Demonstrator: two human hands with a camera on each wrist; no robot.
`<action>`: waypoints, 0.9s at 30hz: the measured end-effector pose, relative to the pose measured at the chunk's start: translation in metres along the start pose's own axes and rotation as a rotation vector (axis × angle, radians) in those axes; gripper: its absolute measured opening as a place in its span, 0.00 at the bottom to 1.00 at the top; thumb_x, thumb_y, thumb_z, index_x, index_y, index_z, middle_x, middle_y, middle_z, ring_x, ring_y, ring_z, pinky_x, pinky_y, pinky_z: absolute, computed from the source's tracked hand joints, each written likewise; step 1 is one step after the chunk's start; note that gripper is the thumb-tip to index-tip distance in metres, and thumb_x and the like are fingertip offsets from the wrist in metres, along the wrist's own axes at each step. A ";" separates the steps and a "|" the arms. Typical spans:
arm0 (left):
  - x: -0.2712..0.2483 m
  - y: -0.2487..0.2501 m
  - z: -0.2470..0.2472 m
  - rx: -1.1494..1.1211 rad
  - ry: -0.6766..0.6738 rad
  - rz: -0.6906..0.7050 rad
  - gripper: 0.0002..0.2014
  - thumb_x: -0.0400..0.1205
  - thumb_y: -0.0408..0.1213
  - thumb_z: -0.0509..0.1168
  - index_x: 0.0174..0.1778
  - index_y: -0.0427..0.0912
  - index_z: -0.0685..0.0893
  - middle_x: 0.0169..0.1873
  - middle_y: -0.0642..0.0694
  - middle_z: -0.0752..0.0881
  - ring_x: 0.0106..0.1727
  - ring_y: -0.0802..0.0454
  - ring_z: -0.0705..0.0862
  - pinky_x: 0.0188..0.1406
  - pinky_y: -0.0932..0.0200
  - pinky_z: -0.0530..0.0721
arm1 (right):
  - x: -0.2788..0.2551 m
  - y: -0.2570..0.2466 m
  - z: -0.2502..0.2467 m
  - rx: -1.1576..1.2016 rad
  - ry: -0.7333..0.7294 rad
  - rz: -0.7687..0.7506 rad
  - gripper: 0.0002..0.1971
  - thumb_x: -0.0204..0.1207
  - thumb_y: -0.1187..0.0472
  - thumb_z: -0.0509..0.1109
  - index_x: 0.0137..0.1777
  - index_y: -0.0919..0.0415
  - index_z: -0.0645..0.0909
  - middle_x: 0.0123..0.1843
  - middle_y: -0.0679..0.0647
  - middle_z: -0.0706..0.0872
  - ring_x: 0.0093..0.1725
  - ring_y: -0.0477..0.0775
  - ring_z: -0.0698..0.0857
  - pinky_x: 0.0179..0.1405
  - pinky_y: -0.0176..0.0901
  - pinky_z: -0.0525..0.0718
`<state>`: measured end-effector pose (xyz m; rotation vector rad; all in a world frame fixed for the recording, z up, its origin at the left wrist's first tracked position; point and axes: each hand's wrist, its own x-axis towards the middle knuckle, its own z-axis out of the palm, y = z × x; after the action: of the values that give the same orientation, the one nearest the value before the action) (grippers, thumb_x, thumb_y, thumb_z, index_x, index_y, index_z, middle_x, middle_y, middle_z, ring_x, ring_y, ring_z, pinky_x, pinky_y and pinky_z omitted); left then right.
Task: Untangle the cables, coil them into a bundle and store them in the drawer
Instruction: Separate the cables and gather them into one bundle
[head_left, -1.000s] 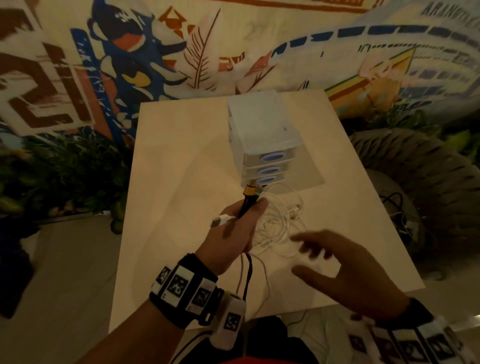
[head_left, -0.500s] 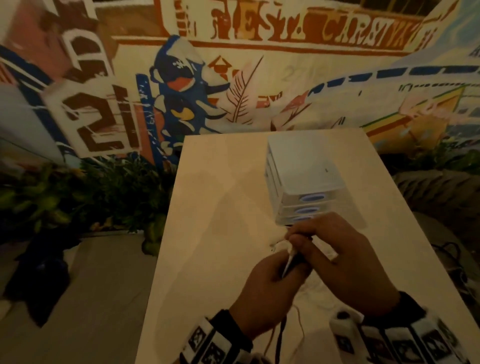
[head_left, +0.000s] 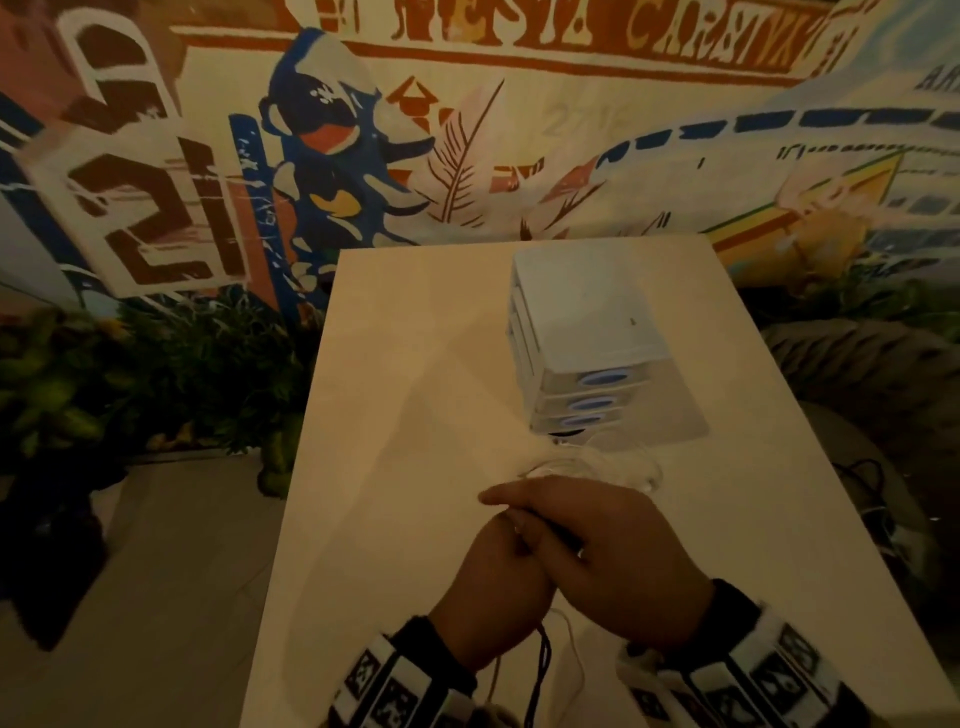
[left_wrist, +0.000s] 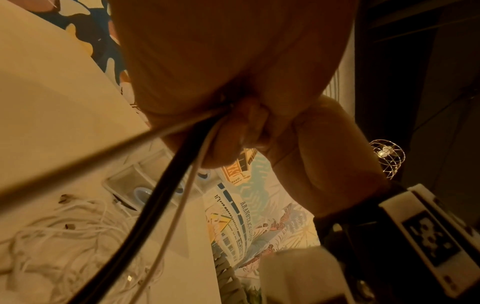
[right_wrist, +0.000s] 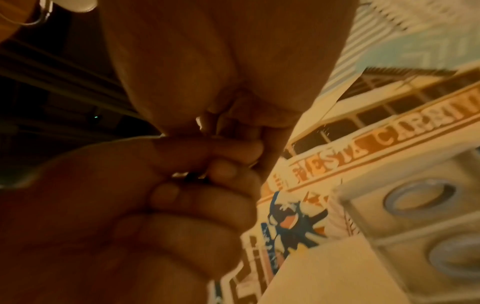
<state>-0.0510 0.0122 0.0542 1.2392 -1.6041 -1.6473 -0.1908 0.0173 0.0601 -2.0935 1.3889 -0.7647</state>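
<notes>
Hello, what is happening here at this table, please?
A person is sorting cables. The left hand grips a black cable and thin white ones, and the right hand has closed over it at the same spot. A tangle of white cables lies loose on the table in front of the small drawer unit. Nothing is coiled yet.

Left hand (head_left: 496, 587) and right hand (head_left: 613, 551) meet over cables (head_left: 587, 465); drawers (head_left: 587, 353) beyond.
</notes>
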 end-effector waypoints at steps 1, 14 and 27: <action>0.001 -0.002 0.001 0.037 -0.001 0.018 0.16 0.87 0.33 0.58 0.57 0.58 0.88 0.53 0.52 0.92 0.59 0.50 0.87 0.50 0.74 0.80 | -0.002 0.003 -0.001 0.004 -0.019 -0.009 0.15 0.88 0.49 0.63 0.70 0.35 0.82 0.55 0.32 0.90 0.57 0.29 0.84 0.59 0.25 0.79; 0.011 -0.013 0.015 -0.109 0.033 -0.116 0.13 0.91 0.37 0.58 0.56 0.48 0.90 0.23 0.51 0.84 0.29 0.64 0.63 0.30 0.67 0.63 | -0.035 0.039 0.006 0.342 0.135 0.186 0.26 0.84 0.47 0.70 0.82 0.40 0.72 0.73 0.37 0.83 0.71 0.35 0.81 0.69 0.41 0.82; 0.031 -0.018 0.012 -0.284 -0.021 -0.032 0.27 0.89 0.56 0.56 0.33 0.37 0.66 0.23 0.42 0.64 0.19 0.48 0.63 0.23 0.56 0.66 | -0.073 0.054 0.063 0.746 -0.391 0.483 0.16 0.89 0.48 0.59 0.42 0.49 0.82 0.41 0.52 0.83 0.40 0.49 0.80 0.49 0.47 0.80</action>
<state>-0.0712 -0.0058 0.0277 1.1084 -1.3109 -1.8380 -0.2055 0.0728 -0.0343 -1.1852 1.0899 -0.5162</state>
